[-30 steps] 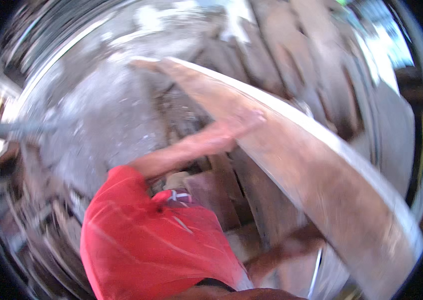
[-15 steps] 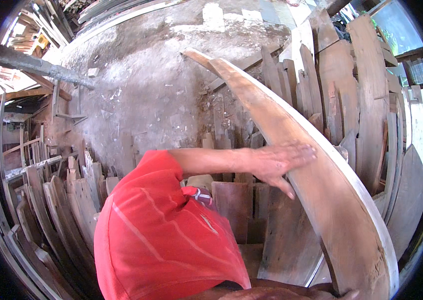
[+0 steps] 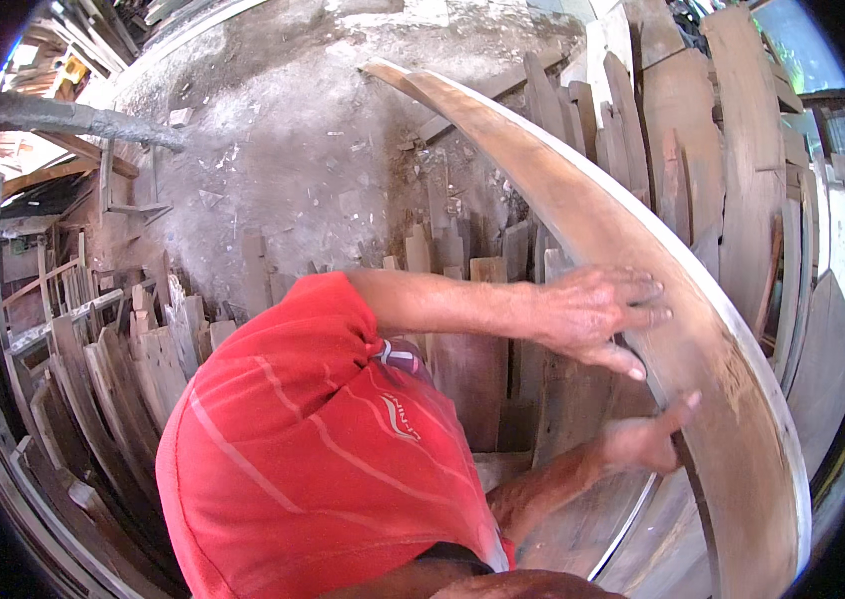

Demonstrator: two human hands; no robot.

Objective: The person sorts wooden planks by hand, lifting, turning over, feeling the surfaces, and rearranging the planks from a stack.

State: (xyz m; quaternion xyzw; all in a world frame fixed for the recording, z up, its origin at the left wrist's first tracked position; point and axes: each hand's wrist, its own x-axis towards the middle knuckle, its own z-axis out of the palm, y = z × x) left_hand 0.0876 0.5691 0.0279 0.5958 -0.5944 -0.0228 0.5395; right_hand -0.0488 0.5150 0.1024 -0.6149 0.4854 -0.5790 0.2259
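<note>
A long, curved brown wooden plank (image 3: 687, 317) with a pale edge tapers toward the far end and slants across the right half. My left hand (image 3: 602, 311) lies over its upper face, fingers apart and thumb near the inner edge. Lower down, my right hand (image 3: 647, 442) is at that same inner edge. Its thumb reaches over the top face, while the other fingers bend at the edge and are mostly hidden. The tip of another plank (image 3: 390, 76) shows beside the far end.
Upright boards (image 3: 682, 140) lean close together on the right. Several wooden slats (image 3: 108, 399) stand at the left, and shorter pieces (image 3: 442, 245) stand behind my left arm. Small scraps lie on the dusty floor (image 3: 283, 150). A grey pole (image 3: 83, 120) crosses the upper left.
My left hand has shifted slightly right and nearer along the plank. My right hand has moved up from the lower edge to the plank's inner edge. The plank appears slightly higher and further right.
</note>
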